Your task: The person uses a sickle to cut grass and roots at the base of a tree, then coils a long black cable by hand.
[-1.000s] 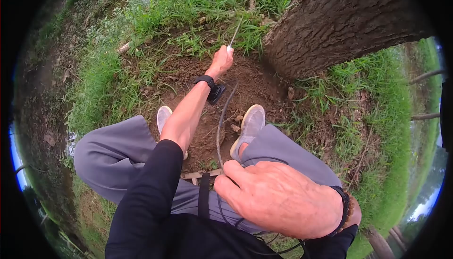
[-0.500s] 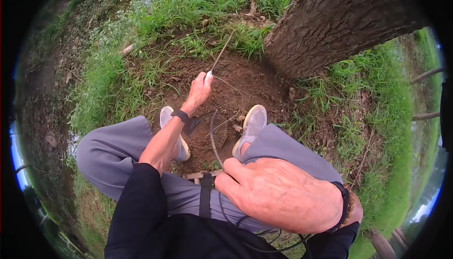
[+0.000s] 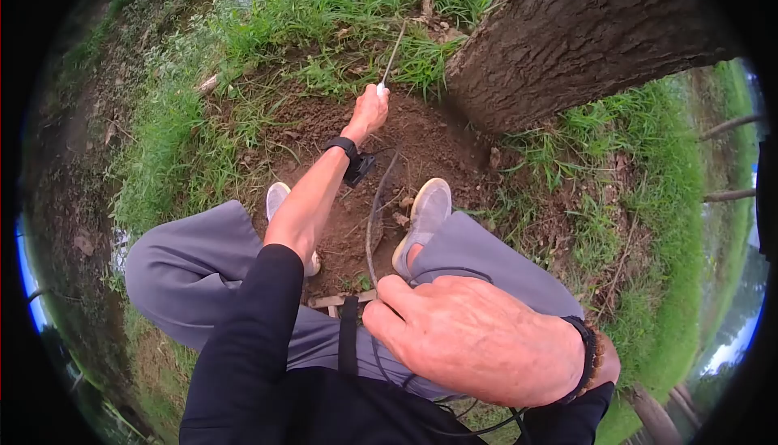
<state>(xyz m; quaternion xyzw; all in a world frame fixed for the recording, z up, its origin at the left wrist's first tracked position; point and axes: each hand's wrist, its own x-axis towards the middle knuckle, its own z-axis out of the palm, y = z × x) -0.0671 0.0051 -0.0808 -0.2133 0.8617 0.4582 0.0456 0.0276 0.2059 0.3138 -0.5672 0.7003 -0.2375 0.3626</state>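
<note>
My left hand point(image 3: 371, 111) is stretched out over the bare soil, with its fingers wrapped around a thin stick point(image 3: 395, 52). A white part shows where the fingers grip, and the far end points away toward the grass. On the left wrist sits a black strap with a small dark device point(image 3: 359, 169). Close to the camera, over my right thigh, my right hand point(image 3: 474, 335) is bent downward with its thumb and forefinger together. A dark curved cable point(image 3: 371, 234) arches from near the device down to these fingertips; I cannot tell what they hold.
A thick tree trunk point(image 3: 567, 40) rises at the upper right from dug brown soil point(image 3: 421, 137). Grass point(image 3: 356, 7) surrounds the soil. My shoes point(image 3: 429, 206) rest on the dirt, with a wooden piece point(image 3: 328, 301) between my legs. Black cables point(image 3: 486, 429) lie across my lap.
My left hand has moved forward and slightly right with the stick, reaching farther from my body. The cable has swung up and right with it. My right hand has barely moved.
</note>
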